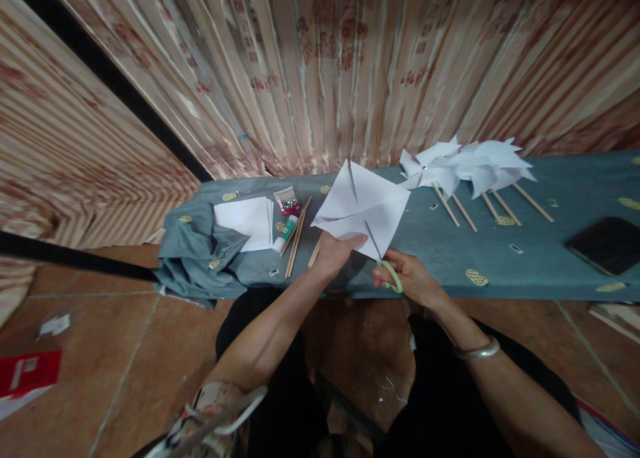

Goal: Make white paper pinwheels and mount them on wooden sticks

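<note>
A square sheet of white paper [387, 198] is held up over the bench by my left hand [336, 253], which pinches its lower left edge with the thumb on top. Slits run inward from several of the sheet's corners. My right hand [407, 278] has its fingers around the light green handle of a pair of scissors [393, 277]. The scissors' blades are at the sheet's lower corner, where one slit runs inward. Part of the blades is hard to make out against the paper.
Several white paper pinwheels [435, 168] on wooden sticks lie to the right, with a dark flat object [606, 245] beyond. Left are a stack of white paper [245, 218], a box of small metal pieces [287, 201], a green-and-white tube [285, 233] and wooden sticks [297, 241]. A curtain [320, 71] hangs behind.
</note>
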Demonstrator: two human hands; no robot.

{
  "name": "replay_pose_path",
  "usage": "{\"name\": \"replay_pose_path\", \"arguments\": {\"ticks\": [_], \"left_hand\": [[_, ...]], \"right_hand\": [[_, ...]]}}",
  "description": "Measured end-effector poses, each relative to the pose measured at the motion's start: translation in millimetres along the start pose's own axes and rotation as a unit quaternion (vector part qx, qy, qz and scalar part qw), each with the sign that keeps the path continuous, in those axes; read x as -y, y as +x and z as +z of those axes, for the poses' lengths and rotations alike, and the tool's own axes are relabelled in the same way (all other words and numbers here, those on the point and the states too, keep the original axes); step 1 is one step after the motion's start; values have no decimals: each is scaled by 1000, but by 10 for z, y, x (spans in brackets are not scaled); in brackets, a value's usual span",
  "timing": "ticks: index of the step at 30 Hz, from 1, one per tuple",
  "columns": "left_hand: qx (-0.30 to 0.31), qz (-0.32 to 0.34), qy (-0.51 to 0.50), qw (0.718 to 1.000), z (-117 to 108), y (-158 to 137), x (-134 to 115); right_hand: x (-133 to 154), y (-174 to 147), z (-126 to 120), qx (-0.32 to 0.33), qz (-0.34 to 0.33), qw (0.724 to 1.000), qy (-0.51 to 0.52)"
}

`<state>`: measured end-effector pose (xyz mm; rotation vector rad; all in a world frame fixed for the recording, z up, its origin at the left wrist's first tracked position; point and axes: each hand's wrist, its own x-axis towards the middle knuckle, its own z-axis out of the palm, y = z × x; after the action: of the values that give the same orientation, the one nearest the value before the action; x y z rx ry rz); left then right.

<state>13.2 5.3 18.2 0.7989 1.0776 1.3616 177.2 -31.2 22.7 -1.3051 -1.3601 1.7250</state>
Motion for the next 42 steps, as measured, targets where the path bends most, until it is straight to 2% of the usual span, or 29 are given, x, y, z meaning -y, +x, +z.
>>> {"name": "replay_pose_path", "arguments": {"ticks": [30,42], "left_hand": [[9,1,20,1000,2,-21,8],[0,-16,20,1000,16,-51,10]], "right_hand": [[-64,36,36,-30,25,998,44],[-67,25,15,-30,5,999,21]]}}
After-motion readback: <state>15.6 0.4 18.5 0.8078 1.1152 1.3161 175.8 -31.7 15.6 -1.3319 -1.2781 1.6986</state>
